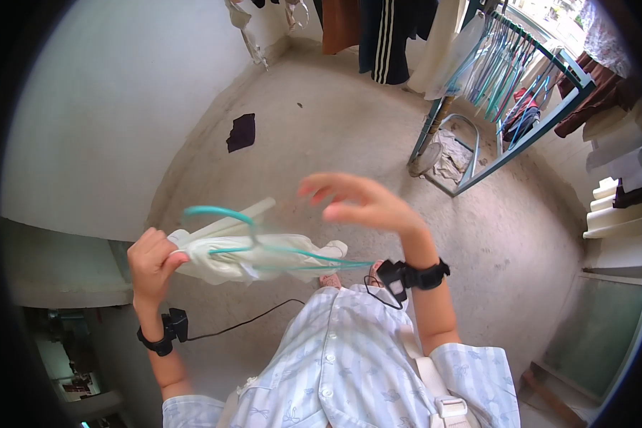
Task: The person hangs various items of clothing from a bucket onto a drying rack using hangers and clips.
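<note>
My left hand (152, 262) grips the gathered end of a white garment (278, 254), which stretches to the right in front of my body. A teal clothes hanger (294, 252) lies partly within the cloth, its hook pointing up and left and one end sticking out to the right. Above the hanger's right part, my right hand (353, 200) is raised with its fingers apart and holds nothing; it is slightly blurred. Both wrists wear black straps with small devices.
A teal metal rack (519, 150) with many hangers (500, 64) stands at upper right. Clothes (390, 43) hang at the top and along the right wall. A dark cloth (241, 132) lies on the concrete floor. A thin black cable (246, 321) runs from my left wrist.
</note>
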Motion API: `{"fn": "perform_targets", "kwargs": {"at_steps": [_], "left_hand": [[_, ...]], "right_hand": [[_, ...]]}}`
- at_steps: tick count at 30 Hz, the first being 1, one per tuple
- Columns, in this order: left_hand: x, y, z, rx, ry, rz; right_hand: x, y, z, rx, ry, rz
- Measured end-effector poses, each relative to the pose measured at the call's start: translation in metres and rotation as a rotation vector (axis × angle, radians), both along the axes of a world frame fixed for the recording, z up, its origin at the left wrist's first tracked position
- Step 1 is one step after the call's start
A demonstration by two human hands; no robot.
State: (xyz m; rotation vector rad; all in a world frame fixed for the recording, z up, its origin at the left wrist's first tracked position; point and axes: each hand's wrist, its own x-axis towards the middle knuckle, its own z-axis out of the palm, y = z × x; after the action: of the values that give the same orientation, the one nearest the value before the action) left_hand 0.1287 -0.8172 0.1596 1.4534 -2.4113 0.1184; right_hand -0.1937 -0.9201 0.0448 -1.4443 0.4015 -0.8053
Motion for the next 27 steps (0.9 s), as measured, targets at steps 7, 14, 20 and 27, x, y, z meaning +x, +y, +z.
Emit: {"fn": "perform_targets", "kwargs": {"at_steps": [7,14,20,27], "left_hand": [[0.017,-0.006,0.004,0.021,0.289,0.101],[0.014,-0.019,0.013,0.032,0.279,0.033],[0.000,-0.019,0.013,-0.009,0.091,0.260],[-0.013,-0.037,-0.004,-0.149,0.164,0.397]], "right_hand": [[0.034,0.030,-0.083,0.090,0.301,-0.033],[0.064,-0.006,-0.063,-0.257,0.542,-0.288],[0.009,-0.066,-0.016,-0.535,0.491,-0.617],[0.008,-0.072,0.040,-0.753,0.723,-0.819]]}}
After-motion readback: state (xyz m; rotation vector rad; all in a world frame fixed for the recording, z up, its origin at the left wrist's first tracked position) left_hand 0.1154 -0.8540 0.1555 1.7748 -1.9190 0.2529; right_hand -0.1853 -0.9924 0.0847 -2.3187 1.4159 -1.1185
